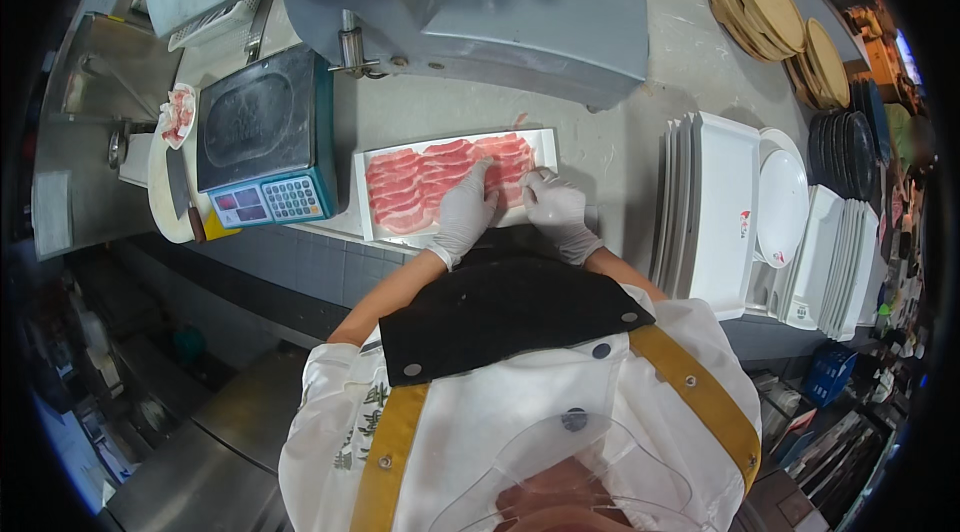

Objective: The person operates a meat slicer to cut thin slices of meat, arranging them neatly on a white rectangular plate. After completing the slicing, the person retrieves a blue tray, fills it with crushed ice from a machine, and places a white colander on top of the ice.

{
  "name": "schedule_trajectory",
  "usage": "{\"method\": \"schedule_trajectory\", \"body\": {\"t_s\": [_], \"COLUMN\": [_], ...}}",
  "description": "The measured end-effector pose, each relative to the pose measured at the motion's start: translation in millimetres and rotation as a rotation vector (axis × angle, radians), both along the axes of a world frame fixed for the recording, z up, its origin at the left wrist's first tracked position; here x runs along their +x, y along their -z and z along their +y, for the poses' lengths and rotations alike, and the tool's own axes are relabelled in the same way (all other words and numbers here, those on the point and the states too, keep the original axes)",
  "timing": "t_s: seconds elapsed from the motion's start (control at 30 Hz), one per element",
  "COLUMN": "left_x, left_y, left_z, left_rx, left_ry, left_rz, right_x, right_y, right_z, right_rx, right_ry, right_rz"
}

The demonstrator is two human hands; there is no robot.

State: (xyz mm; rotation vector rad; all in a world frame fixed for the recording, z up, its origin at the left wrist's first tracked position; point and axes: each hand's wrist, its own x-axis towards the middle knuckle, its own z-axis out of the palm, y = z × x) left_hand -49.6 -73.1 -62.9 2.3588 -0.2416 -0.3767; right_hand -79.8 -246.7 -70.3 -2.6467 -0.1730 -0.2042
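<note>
A white rectangular plate (550, 149) lies on the counter before me, holding overlapping rows of thinly sliced marbled raw meat (420, 183). My left hand (466, 211), in a whitish disposable glove, rests over the slices right of the plate's middle, with its fingertips on the meat. My right hand (556, 209), gloved likewise, is at the plate's right end with its fingers curled against the outermost slices. Whether those fingers pinch a slice cannot be made out. A small scrap of meat (520, 119) touches the counter just beyond the plate's far edge.
A digital scale (259, 123) stands left of the plate, beside a knife (180, 187) on a round white board (161, 202). Beyond the plate is a meat slicer (525, 44) with meat bits on it. Stacked white plates (720, 209) stand at right, near wooden boards (757, 18).
</note>
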Motion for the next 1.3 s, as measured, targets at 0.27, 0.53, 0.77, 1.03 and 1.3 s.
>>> {"method": "schedule_trajectory", "body": {"t_s": [0.27,0.53,0.77,1.03,1.3], "left_x": [-3,9,7,-8,12], "left_y": [-5,-19,-26,-38,-55], "left_z": [2,27,50,83,73], "left_rx": [0.143,0.040,-0.036,-0.005,-0.814], "left_ry": [0.108,-0.029,-0.186,-0.246,-0.207], "left_rz": [-0.304,-0.247,-0.229,-0.332,-0.035], "right_x": [3,113,298,402,156], "right_y": [-8,-139,-155,-94,-164], "right_z": [2,-10,22,12,28], "right_rx": [-0.190,-0.060,-0.247,-0.021,1.103], "right_ry": [-0.058,-0.083,-0.001,0.150,-0.307], "right_rz": [-0.020,-0.377,-0.630,-0.459,0.228]}}
